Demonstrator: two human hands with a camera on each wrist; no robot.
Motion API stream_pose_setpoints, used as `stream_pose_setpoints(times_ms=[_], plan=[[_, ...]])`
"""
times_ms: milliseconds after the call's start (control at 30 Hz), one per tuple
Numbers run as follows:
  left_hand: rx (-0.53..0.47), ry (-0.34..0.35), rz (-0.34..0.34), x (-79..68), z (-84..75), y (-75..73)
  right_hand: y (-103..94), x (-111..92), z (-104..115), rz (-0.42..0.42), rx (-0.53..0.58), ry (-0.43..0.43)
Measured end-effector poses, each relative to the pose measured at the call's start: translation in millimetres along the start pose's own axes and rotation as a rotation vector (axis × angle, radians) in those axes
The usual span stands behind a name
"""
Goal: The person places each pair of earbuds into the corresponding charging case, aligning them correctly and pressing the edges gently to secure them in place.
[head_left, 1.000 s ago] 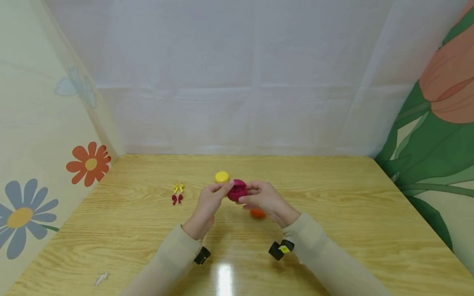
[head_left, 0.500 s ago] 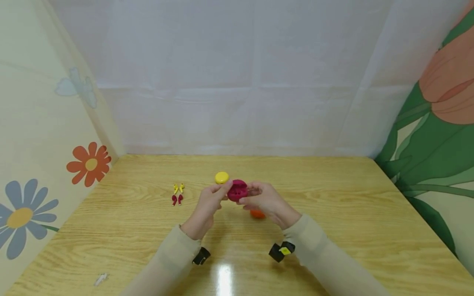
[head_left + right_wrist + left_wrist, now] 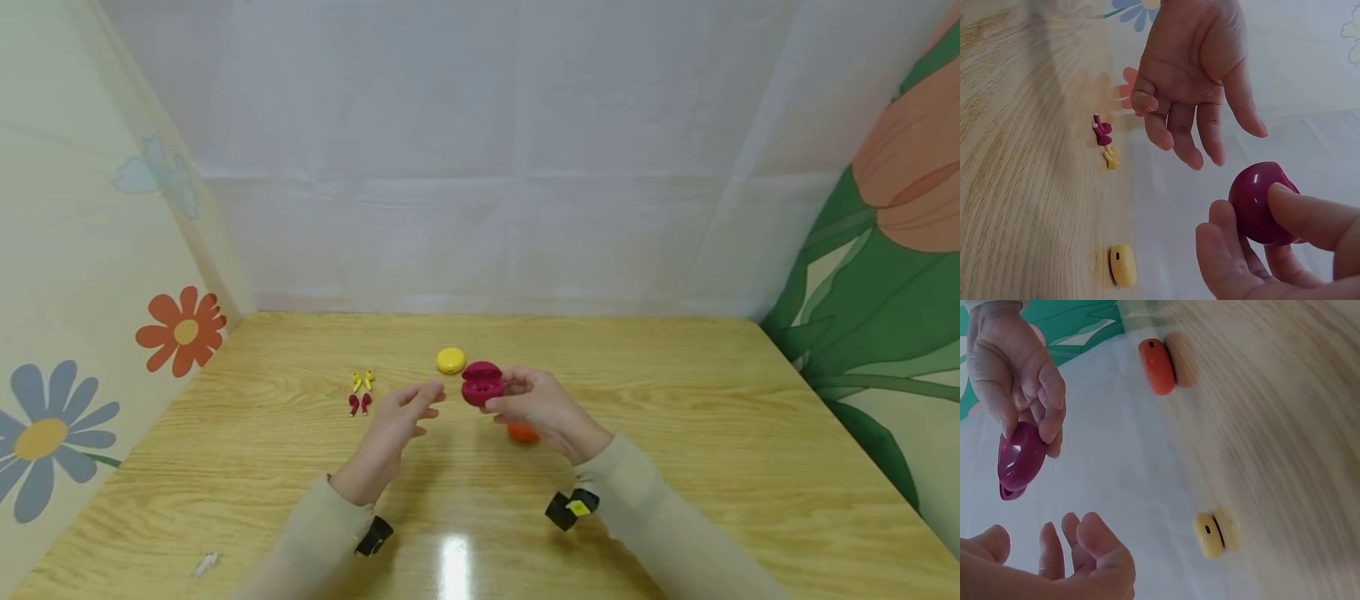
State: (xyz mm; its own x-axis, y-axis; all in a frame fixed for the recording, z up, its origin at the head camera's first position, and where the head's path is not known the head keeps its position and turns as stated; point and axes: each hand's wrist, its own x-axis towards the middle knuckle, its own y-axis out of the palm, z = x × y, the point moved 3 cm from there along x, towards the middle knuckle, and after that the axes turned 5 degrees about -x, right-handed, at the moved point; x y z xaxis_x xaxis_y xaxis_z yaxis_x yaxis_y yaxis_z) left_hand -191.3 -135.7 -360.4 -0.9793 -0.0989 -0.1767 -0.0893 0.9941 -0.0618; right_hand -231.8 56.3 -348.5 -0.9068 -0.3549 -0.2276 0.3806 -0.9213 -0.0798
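One magenta case (image 3: 480,398) is held up off the wooden table (image 3: 697,408) by the right hand (image 3: 542,410), which pinches its right side between thumb and fingers. The lid (image 3: 482,369) of this case stands raised, and small dark hollows show inside. The left hand (image 3: 392,427) holds nothing; it hovers to the left of the case, apart from it and from the other hand, thumb and fingers separated and slightly bent. On the table, a yellow case (image 3: 451,361) sits closed, just beyond the magenta one and a little to the left. An orange case (image 3: 522,434) rests below the right hand, partly hidden by it in the head view. Well to the left lie a yellow pair of earbuds (image 3: 357,384) and, nearer the person, a magenta pair of earbuds (image 3: 354,406). A white cloth (image 3: 480,167) hangs behind the table, with painted flowers on both sides.
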Motion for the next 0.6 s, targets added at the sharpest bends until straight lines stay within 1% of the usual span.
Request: stream_pose_setpoints(times_ms=[133, 333, 600], plan=[[0.019, 0.001, -0.011, -4.8, 0.8, -10.0, -0.4, 0.2, -0.4, 0.008, 0.012, -0.002], [0.003, -0.023, -0.018, -8.2, 3.1, -22.6, -1.0, -1.1, 0.4, 0.017, 0.013, -0.005], [0.029, -0.033, -0.021, -13.3, 7.4, -37.3, -2.1, -1.6, 1.9, 0.003, 0.011, 0.007]])
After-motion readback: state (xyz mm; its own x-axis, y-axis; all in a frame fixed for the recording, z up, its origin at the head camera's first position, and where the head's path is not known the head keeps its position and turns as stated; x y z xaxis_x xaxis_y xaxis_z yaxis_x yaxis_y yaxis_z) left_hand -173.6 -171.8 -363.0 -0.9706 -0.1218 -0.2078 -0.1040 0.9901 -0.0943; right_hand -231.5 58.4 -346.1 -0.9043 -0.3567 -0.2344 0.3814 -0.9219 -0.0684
